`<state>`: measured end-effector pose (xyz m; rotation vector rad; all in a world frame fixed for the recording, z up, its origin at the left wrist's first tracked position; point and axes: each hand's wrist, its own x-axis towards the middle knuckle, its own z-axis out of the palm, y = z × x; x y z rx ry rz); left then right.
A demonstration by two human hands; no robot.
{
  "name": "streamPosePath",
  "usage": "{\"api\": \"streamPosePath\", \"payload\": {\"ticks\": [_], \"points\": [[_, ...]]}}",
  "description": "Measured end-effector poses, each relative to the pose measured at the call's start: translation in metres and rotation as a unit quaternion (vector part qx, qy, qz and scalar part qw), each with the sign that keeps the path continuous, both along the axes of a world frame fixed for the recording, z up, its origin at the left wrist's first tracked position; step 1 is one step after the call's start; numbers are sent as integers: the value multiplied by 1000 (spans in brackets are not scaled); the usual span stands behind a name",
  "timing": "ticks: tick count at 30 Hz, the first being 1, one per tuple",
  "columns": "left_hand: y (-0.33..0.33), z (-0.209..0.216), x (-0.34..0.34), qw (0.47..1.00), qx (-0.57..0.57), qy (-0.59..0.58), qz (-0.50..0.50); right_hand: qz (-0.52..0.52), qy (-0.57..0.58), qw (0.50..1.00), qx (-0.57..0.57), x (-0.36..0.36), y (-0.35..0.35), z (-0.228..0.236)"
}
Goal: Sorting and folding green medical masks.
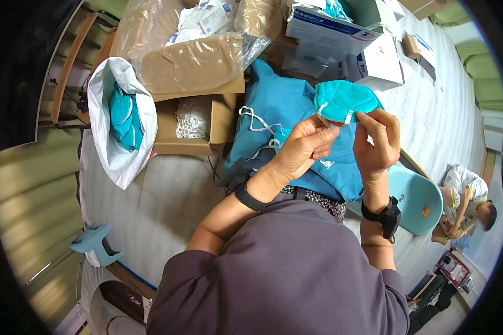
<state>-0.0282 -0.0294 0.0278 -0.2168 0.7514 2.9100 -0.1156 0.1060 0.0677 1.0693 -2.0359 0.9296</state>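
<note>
Between my hands hangs a teal face mask [345,98] with white straps, held up above my lap. The fingers of my left hand [304,148] are closed at its lower left edge, by one white strap end. My right hand [379,139] pinches the mask's lower right edge, close to the other strap end. Beneath the hands a blue cloth [274,92] covers my lap. A second teal mask [279,137] with loose white straps lies on that cloth, partly hidden by my left hand.
An open white bag [100,139] of teal masks stands at the left. Beside it is a cardboard box [223,120] holding white straps [193,117]. Plastic-lined cartons [190,67] and a white-and-blue box [380,61] stand ahead. A light-blue plastic stool [413,204] is right; another person [466,190] sits beyond.
</note>
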Motion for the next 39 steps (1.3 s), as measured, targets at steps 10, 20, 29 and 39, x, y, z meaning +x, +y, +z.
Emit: {"api": "streamPosePath", "payload": {"ticks": [10,20,29,39], "points": [[-15,20,14,939,-317,22,-136,-95,-40,995,3,-23,25,-12],[-54,28,36,990,-115,84,-2,-118,-142,982,-42,-23,54,-32],[-49,18,4,993,5,-20,113,4,-405,911,79,27,41,-64],[-25,19,12,973,-211,-92,-27,243,-621,744,-37,17,1,15]]}}
